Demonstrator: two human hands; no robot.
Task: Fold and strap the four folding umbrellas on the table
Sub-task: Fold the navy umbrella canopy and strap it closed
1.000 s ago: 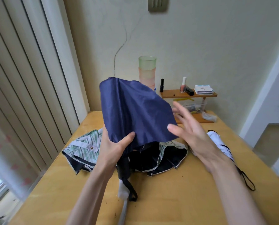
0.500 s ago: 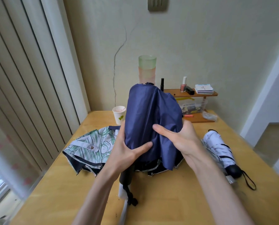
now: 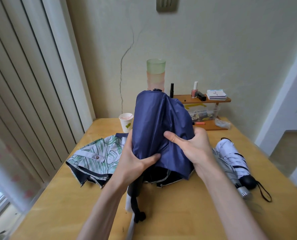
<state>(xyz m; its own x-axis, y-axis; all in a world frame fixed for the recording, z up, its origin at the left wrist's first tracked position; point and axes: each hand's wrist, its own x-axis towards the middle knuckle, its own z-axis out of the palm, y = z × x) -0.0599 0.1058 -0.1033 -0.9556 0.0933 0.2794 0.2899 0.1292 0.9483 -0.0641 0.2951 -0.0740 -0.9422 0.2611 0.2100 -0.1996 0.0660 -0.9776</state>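
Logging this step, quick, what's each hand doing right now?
Left hand: gripping the navy umbrella low on its gathered canopy.
Right hand: gripping the same canopy, thumb pressed across the fabric.

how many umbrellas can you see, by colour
navy umbrella: 1
leaf-print umbrella: 1
white umbrella: 1
grey umbrella, lying against the white one: 1
total: 4
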